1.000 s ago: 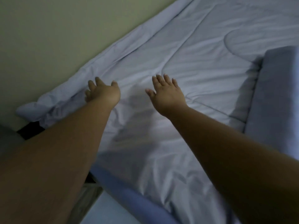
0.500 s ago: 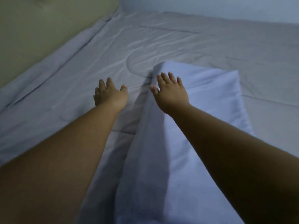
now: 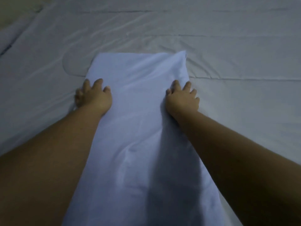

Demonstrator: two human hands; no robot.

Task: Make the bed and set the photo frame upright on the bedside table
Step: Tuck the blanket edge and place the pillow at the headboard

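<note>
A pale blue pillow [image 3: 138, 128] lies lengthwise on the grey-white quilted bed cover [image 3: 228, 54], running from the bottom of the view to the middle. My left hand [image 3: 94, 97] grips the pillow's left edge near its far end, fingers curled over the fabric. My right hand [image 3: 182, 98] grips the right edge at the same height, fingers bent into the cloth. Both forearms stretch along the pillow's sides. The photo frame and the bedside table are out of view.
The bed cover spreads flat with light wrinkles and stitched seams on all sides of the pillow. A sliver of a yellowish wall [image 3: 9, 7] shows at the top left corner.
The view swung right from the bed's wall-side edge to the pillow. Both hands moved from flat over the cover onto the pillow's two long edges and closed on them.
</note>
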